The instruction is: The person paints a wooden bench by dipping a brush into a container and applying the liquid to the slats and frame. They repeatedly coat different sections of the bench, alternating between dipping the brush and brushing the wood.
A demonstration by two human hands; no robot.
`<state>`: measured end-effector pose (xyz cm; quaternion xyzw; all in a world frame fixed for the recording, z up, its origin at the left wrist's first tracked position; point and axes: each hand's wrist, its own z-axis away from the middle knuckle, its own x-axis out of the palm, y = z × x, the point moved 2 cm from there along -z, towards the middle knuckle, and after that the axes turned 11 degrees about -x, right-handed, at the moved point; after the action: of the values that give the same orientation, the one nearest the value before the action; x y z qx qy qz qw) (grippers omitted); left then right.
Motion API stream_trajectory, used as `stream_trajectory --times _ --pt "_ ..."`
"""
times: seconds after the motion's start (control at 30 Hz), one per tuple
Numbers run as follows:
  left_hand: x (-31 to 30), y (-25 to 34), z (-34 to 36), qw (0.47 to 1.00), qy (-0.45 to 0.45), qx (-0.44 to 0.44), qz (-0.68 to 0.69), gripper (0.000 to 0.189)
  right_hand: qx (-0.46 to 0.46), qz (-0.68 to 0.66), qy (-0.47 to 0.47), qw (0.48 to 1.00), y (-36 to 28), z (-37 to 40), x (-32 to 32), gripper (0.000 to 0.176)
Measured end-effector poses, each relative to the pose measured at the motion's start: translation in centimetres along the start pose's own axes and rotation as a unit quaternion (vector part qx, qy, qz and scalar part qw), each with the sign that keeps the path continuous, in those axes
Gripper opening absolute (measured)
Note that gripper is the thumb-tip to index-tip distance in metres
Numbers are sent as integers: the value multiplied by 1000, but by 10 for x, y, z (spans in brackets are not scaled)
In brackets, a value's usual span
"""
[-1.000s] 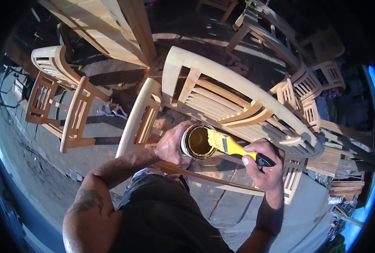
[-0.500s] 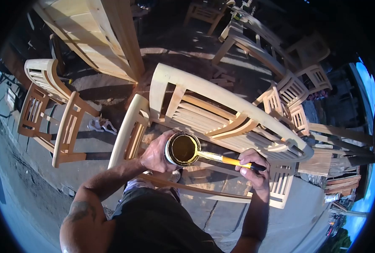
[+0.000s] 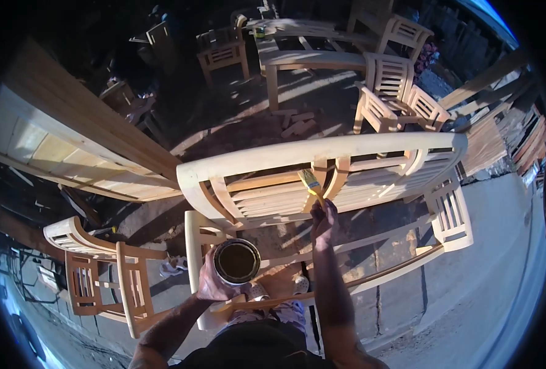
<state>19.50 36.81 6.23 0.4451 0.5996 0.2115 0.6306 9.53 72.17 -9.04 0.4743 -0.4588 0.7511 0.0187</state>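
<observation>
My left hand is wrapped round an open paint can with dark liquid inside, held above the left end of a pale wooden bench. In my right hand is a paintbrush with a yellow handle. Its bristles overlap the slatted backrest near the middle, just below the curved top rail. The bench has a slatted armrest at its right end, and its long front rail runs close before my body.
A slatted wooden chair stands at the left. Beside the bench's left end rises a large wooden panel. Behind are a wooden table frame, an armchair and wood offcuts. Stacked boards lie at right.
The brush has left the can's rim and moved up to the bench's backrest. The can has come lower and left, and my view has turned.
</observation>
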Motion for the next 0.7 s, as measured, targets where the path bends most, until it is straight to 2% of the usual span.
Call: stream_trajectory --times 0.03,0.13,0.17,0.27,0.3,0.4,0.6,0.63,0.7 --pt "-1 12 -2 1000 -11 -10 -20 118 12 44 40 998 4 0 10 29" --pt "-3 19 -1 998 -21 -26 -49 121 11 34 70 997 27 -9 26 27" --pt "-3 19 1 998 -23 -31 -42 121 15 41 67 997 39 -16 24 26" --pt "-2 17 3 997 -32 -47 -53 122 -52 32 41 997 58 -31 32 30" --pt "-2 16 4 996 -35 -51 -62 122 -72 64 57 994 61 -33 34 34" --pt "0 8 6 998 -44 -39 -26 123 -70 48 73 994 44 -18 51 36" --pt "-3 6 13 995 -42 -87 11 124 -128 37 -29 991 65 -16 55 37" --pt "-4 5 13 996 -39 -76 -1 123 -124 78 14 989 66 -9 68 36" --pt "-4 2 13 998 -36 -54 -24 121 -114 69 17 991 75 7 84 34"
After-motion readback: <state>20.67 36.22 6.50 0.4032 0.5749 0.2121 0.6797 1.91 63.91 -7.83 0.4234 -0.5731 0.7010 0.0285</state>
